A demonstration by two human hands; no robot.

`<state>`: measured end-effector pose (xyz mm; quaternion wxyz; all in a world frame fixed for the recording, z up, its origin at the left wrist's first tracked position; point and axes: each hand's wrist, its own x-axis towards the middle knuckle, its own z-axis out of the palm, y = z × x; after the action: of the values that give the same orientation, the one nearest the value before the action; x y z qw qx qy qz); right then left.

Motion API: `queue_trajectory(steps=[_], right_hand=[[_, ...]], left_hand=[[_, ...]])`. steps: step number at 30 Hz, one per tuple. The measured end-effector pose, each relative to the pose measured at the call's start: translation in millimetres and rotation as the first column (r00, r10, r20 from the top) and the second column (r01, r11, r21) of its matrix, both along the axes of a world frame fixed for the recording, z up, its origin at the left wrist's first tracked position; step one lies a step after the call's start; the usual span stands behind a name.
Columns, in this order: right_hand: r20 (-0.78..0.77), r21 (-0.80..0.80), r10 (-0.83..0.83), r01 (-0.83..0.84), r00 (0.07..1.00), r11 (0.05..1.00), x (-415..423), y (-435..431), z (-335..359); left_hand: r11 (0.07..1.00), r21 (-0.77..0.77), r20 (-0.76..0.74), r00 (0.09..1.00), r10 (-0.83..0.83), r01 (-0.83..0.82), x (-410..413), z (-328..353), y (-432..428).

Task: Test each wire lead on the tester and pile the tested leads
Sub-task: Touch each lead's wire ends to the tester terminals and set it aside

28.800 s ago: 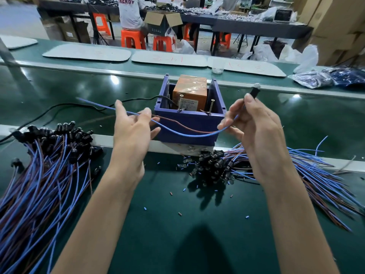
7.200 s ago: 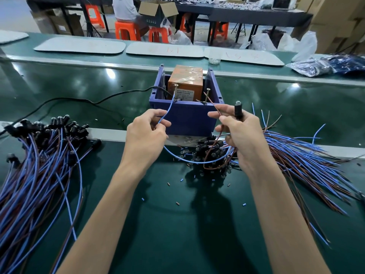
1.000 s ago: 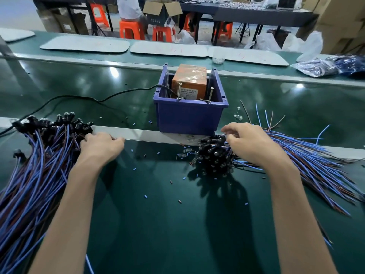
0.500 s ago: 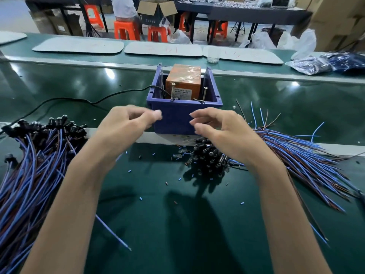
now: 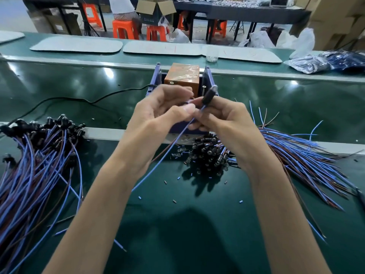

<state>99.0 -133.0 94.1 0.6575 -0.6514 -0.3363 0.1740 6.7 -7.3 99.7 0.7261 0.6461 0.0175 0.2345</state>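
Counter [image 5: 177, 224] check: the tested pile [image 5: 29, 175] on the left is big and runs off frame, and the untested bunch [image 5: 296, 155] on the right looks smaller, so I'd guess past halfway with plenty left. The tester [image 5: 182, 76] sits half hidden behind my hands. Right grip [image 5: 227, 119] is curled around one lead [image 5: 209, 95], plug up. Left grip [image 5: 156, 115] pinches its wire. The fingertips are too blurry to read.

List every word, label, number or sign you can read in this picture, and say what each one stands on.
No text here can be read.
On the white mat, red marks: too faint to read.
On the orange block in the purple bin: no print shows on top, and its front face is hidden.
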Motion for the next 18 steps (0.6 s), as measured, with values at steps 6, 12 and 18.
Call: queue_trajectory(steps=[6, 12, 18], right_hand=[[-0.03, 0.142, -0.154, 0.156, 0.988, 0.977, 2.3, -3.5, 5.5], [0.001, 0.145, -0.171, 0.169, 0.985, 0.975, 0.3, -7.8, 11.8], [-0.081, 0.167, -0.227, 0.238, 0.97, 0.957, 5.1, -13.1, 14.3]], left_hand=[[0.998, -0.057, -0.451, 0.892, -0.01, -0.017, 9.9, -1.2, 3.4], [0.928, -0.151, -0.338, 0.9, 0.275, -0.34, 15.9, -4.4, 8.9], [0.84, -0.197, -0.186, 0.861, 0.474, -0.505, 9.0, -0.6, 19.0]])
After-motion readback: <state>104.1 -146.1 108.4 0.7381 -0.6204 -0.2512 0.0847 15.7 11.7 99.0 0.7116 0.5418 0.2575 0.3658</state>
